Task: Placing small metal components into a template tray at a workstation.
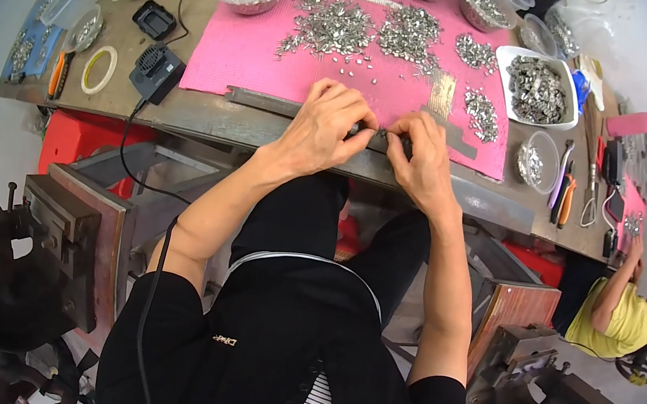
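Note:
My left hand [325, 124] and my right hand [426, 152] meet at the front edge of the table, thumbs and fingertips pinched. Between the fingertips is a small dark metal piece [382, 134], too small to tell its kind; both hands seem to grip it. Under and beside them a flat metal strip [261, 102] lies along the edge of the pink mat [223, 59]. Just beyond my hands lie two large heaps of small silvery metal parts, a left heap [334, 28] and a right heap [411, 36], with a few parts strewn nearer.
A white tray [501, 61] of metal parts and a clear tub [553, 164] stand right, near orange-handled pliers [567, 202]. Left are a black charger [156, 74], its cable and a tape roll [110, 75]. A co-worker in a yellow shirt [618, 320] sits far right.

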Tool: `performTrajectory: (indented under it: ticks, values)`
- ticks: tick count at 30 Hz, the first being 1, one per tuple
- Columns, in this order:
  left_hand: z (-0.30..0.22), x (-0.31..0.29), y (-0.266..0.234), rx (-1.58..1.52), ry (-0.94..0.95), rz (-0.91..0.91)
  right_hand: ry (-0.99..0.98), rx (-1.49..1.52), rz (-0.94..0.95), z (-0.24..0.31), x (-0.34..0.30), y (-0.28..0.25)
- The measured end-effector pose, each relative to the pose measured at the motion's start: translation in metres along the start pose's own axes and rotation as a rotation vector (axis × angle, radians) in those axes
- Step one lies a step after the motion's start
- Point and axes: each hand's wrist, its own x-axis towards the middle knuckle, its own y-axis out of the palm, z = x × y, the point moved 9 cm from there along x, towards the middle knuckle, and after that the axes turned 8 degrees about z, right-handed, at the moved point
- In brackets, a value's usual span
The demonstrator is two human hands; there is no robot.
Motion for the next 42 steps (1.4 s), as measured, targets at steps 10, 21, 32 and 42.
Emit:
performTrajectory:
  ticks: [10, 21, 32, 42]
  values:
    - [-0.008, -0.003, 0.006, 0.046, 0.015, -0.014, -0.155, -0.227, -0.055, 0.023, -0.01, 0.004]
    - [0.061, 0.004, -0.046, 0.221, -0.307, -0.195, -0.143, -0.154, -0.074, 0.008, 0.029, -0.002]
    - [0.065, 0.016, -0.032, 0.364, -0.271, -0.023, -0.138, -0.358, -0.026, -0.02, 0.087, 0.032]
    - [0.028, 0.015, -0.023, 0.213, -0.141, -0.063, -0.079, -0.326, -0.032, -0.029, 0.081, 0.021]
